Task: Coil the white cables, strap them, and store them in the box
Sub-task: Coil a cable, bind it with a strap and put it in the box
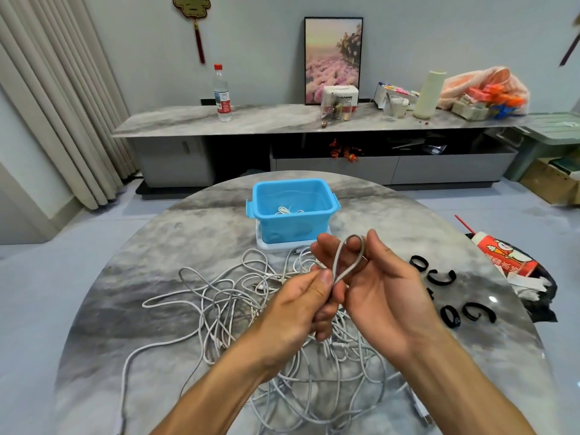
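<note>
Round marble-patterned bench (131,262), seen from the head camera.

Item 1: tangled pile of white cables (238,296), spread loosely over the middle of the bench, under and in front of both forearms.

Item 2: one cable loop (348,262), lifted above the pile. The left hand (301,306) has its grip clamped on the loop's lower end, thumb pressed against forefinger. The right hand (379,293) has the top of the loop passed round its fingers, which are partly curled about it, palm facing the camera.

Item 3: blue plastic box (295,211), open, standing on a white lid or tray at the far side of the bench, beyond the hands. A coiled white cable lies inside.

Item 4: black straps (439,277), several, curled, scattered on the bench right of the right hand, apart from the cables.
</note>
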A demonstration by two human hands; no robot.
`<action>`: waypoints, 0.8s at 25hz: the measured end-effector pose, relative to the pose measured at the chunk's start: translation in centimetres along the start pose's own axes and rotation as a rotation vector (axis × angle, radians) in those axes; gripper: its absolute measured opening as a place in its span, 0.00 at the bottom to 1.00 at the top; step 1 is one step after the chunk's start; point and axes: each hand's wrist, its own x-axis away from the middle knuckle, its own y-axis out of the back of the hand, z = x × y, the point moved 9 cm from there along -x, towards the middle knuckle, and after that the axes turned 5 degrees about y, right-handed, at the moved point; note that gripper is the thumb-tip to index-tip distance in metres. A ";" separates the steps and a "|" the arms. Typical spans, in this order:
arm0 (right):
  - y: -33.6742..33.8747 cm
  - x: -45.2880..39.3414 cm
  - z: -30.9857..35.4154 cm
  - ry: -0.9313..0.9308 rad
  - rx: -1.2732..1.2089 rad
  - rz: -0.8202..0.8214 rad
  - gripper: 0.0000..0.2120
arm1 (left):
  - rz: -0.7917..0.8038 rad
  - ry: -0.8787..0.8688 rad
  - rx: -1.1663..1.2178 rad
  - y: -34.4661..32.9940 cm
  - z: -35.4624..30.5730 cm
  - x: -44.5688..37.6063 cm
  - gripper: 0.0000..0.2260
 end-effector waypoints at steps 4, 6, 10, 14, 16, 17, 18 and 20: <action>0.0 0.1 -0.1 -0.037 0.079 -0.012 0.17 | -0.008 -0.112 -0.357 0.0 -1.2 0.1 0.14; 0.5 0.0 0.3 -0.008 0.163 -0.050 0.14 | -0.034 -0.157 -0.510 0.5 -1.9 0.0 0.14; 1.4 0.2 1.6 0.058 0.167 -0.099 0.09 | -0.104 -0.141 -0.457 0.5 -1.7 0.2 0.14; -0.7 1.3 -2.3 -0.128 0.391 0.170 0.21 | -0.149 -0.174 0.187 2.1 -2.8 0.6 0.14; -0.8 2.0 -4.8 -0.209 0.694 0.297 0.13 | -0.249 -0.244 0.374 4.7 -4.2 1.2 0.13; -0.9 2.0 -5.1 -0.202 0.828 0.341 0.07 | -0.289 -0.259 0.434 5.8 -4.7 1.5 0.12; -1.2 1.9 -4.8 -0.178 0.954 0.361 0.02 | -0.323 -0.267 0.475 6.7 -5.1 1.8 0.12; -0.9 1.4 -3.7 -0.145 1.171 0.355 0.07 | -0.381 -0.265 0.523 8.1 -5.3 2.2 0.11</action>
